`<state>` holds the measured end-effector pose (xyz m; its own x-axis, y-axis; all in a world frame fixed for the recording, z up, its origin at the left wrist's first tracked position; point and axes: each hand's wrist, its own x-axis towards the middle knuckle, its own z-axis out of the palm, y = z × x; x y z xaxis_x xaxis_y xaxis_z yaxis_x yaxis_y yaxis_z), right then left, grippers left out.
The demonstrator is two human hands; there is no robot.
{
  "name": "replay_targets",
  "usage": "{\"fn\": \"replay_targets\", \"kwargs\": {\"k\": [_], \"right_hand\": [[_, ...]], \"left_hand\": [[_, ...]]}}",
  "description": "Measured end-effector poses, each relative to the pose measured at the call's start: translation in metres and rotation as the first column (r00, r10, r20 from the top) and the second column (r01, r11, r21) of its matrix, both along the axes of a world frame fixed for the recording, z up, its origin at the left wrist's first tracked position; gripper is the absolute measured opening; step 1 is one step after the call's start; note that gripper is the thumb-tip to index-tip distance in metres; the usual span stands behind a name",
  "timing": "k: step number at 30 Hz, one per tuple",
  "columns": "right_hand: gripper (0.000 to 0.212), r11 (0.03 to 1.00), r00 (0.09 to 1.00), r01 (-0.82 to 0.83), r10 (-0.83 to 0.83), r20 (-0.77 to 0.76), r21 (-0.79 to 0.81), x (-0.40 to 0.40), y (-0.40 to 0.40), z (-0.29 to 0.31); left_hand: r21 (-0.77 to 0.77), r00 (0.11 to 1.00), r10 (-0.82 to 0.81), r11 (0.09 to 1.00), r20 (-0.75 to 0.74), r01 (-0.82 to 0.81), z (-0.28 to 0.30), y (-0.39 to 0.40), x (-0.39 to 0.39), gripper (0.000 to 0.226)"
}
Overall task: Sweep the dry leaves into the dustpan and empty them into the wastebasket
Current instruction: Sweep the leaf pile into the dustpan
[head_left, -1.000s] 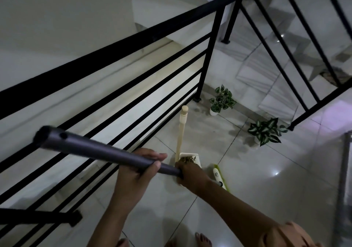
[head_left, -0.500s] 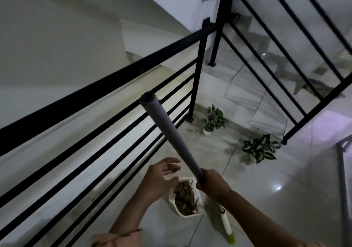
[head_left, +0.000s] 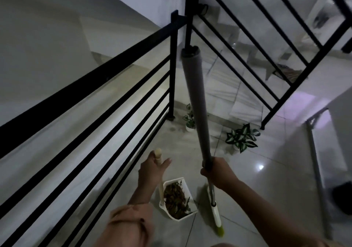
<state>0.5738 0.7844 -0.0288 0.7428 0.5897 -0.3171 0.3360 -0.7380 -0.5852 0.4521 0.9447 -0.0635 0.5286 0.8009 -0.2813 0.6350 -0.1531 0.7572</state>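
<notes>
Our left hand (head_left: 152, 168) grips the dustpan (head_left: 178, 199) handle; dry leaves (head_left: 175, 199) fill it; our right hand (head_left: 217, 174) is clamped round the broom (head_left: 198, 113) shaft; both on the floor (head_left: 266, 189).

The dustpan (head_left: 178, 201) sits on the floor (head_left: 266, 189) with dry leaves (head_left: 175, 197) in it, its upright handle (head_left: 159, 162) at its left side — the broom (head_left: 202, 132) stands just right of it. The railing (head_left: 95, 86) runs along the left; two potted plants (head_left: 241, 138) lie beyond, below the stairs (head_left: 238, 86).
</notes>
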Motion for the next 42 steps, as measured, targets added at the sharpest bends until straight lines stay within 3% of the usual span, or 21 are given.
{"fn": "replay_targets", "kwargs": {"k": [8,21,34,37,42], "right_hand": [[0.012,0.979,0.979,0.202,-0.202,-0.024,-0.008,-0.014,-0.01,0.013],[0.011,0.942,0.942,0.334,-0.333,-0.052,0.016,-0.046,-0.028,0.018],[0.009,0.932,0.934,0.358,-0.356,-0.036,0.061,-0.051,-0.047,0.023],[0.009,0.927,0.929,0.371,-0.37,-0.029,0.063,-0.05,-0.048,0.021],[0.009,0.91,0.913,0.409,-0.407,-0.037,0.074,-0.051,-0.044,0.018]], "left_hand": [[0.029,0.986,0.159,0.987,0.049,-0.16,-0.005,0.035,-0.04,0.028],[-0.104,0.958,0.247,0.967,0.144,-0.234,-0.026,0.044,-0.088,0.024],[-0.158,0.93,0.357,0.926,0.081,-0.342,-0.049,0.048,-0.114,0.025],[-0.154,0.951,0.299,0.946,0.082,-0.284,-0.049,0.051,-0.116,0.022],[-0.15,0.995,0.066,0.987,0.073,-0.055,-0.05,0.05,-0.104,0.019]]}}
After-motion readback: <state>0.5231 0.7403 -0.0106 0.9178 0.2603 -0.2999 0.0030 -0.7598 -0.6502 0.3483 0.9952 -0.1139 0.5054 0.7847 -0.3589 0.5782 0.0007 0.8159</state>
